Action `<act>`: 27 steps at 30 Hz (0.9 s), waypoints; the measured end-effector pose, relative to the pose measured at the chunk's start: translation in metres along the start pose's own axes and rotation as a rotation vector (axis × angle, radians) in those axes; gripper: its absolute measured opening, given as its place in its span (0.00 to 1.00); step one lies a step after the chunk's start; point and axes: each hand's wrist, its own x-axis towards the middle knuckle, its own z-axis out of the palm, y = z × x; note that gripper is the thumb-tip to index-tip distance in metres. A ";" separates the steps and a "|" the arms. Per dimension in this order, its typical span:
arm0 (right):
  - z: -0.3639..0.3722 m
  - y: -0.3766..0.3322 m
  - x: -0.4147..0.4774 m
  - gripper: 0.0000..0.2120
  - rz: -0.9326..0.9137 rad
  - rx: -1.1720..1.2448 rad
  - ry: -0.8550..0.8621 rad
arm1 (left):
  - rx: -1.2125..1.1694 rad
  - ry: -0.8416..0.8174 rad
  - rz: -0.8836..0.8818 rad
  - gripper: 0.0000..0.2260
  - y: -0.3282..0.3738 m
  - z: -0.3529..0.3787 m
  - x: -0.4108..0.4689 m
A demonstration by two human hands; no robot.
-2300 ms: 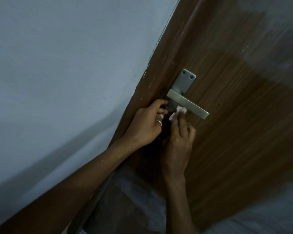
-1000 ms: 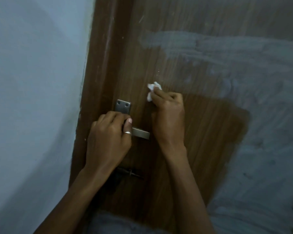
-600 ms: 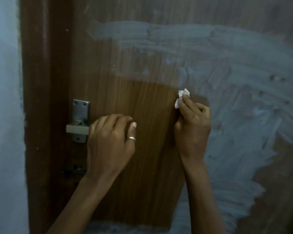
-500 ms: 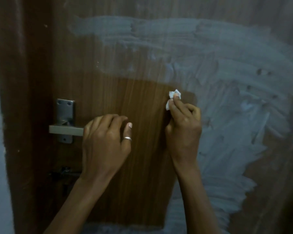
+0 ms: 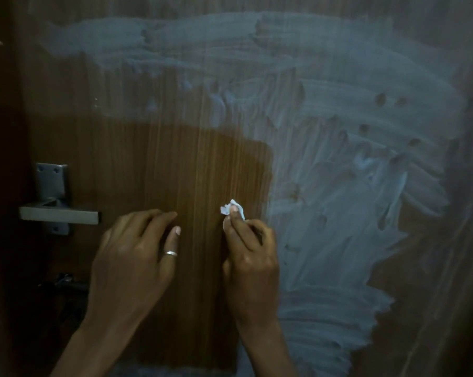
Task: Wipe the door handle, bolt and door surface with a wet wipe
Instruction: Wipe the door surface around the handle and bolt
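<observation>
The right hand [image 5: 250,257] pinched a small crumpled wet wipe [image 5: 234,209] at its fingertips and pressed it against the door surface [image 5: 191,164], at the edge of a dark clean patch. Pale smeared streaks [image 5: 338,172] covered the wood above and to the right. The left hand [image 5: 133,257], ring on one finger, lay fingers spread and empty on the door, just right of the metal door handle [image 5: 58,213]. The bolt [image 5: 63,280] sat dim below the handle.

Door handle [image 5: 58,213] left of both hands on the door [image 5: 197,164].
</observation>
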 end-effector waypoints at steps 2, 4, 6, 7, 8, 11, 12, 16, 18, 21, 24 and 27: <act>0.002 -0.004 -0.001 0.24 0.015 0.008 0.009 | -0.012 -0.004 -0.028 0.14 -0.003 -0.006 -0.016; 0.003 -0.006 -0.004 0.24 0.027 -0.010 0.020 | -0.040 -0.021 -0.068 0.13 -0.006 -0.011 -0.031; 0.006 -0.010 -0.010 0.24 0.038 -0.028 0.017 | -0.088 -0.045 -0.124 0.13 -0.008 -0.015 -0.046; 0.007 -0.013 -0.016 0.24 0.045 -0.034 0.006 | -0.120 -0.060 -0.152 0.13 -0.009 -0.017 -0.053; 0.008 -0.016 -0.022 0.25 0.047 -0.027 -0.016 | -0.154 -0.080 -0.176 0.13 -0.010 -0.017 -0.058; 0.010 -0.026 -0.050 0.26 0.046 -0.016 -0.154 | -0.275 -0.151 -0.234 0.14 -0.013 -0.017 -0.078; 0.011 -0.027 -0.059 0.26 0.046 -0.002 -0.207 | -0.316 -0.168 -0.247 0.14 -0.015 -0.018 -0.084; 0.013 -0.024 -0.094 0.22 0.011 -0.064 -0.498 | -0.417 -0.200 -0.292 0.12 -0.027 -0.020 -0.111; 0.007 -0.024 -0.110 0.18 0.050 -0.041 -0.638 | -0.466 -0.218 -0.337 0.12 -0.034 -0.026 -0.129; -0.011 -0.045 -0.128 0.16 0.205 0.192 -0.635 | -0.522 -0.281 -0.359 0.13 -0.044 -0.042 -0.146; -0.049 -0.085 -0.115 0.13 0.592 0.575 -0.601 | -0.619 -0.364 -0.398 0.15 -0.045 -0.074 -0.148; -0.082 -0.131 -0.097 0.11 1.017 0.989 -0.608 | -0.818 -0.481 -0.536 0.18 -0.035 -0.111 -0.137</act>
